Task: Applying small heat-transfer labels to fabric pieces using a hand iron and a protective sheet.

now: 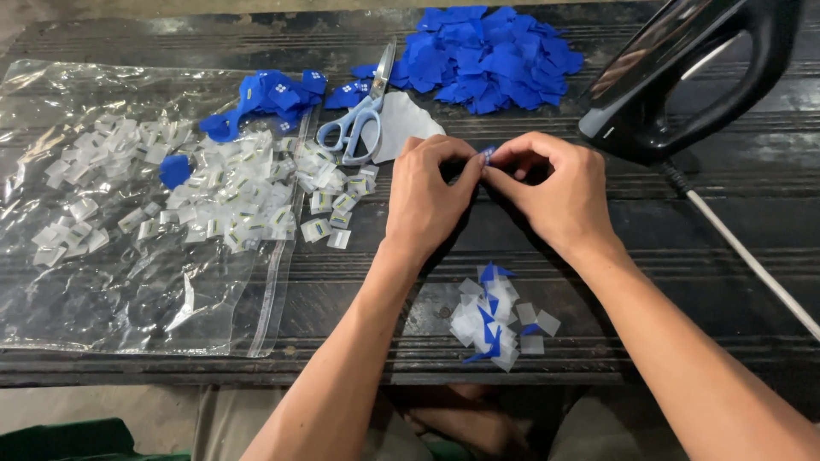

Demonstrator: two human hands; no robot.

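Both the left hand (pixel 430 195) and right hand (pixel 553 189) pinch 1 tiny blue fabric tag (pixel 487 154) at its edges; it looks light, soft, floppy, best held by fingertips.

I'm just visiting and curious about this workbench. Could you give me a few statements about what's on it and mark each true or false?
1. Both hands, left hand and right hand, pinch one small blue piece between their fingertips. True.
2. The scissors are held in the right hand. False: they lie on the table, untouched.
3. A heap of blue pieces lies at the far edge. True.
4. The clear plastic bag lies to the person's right. False: it lies to the left.
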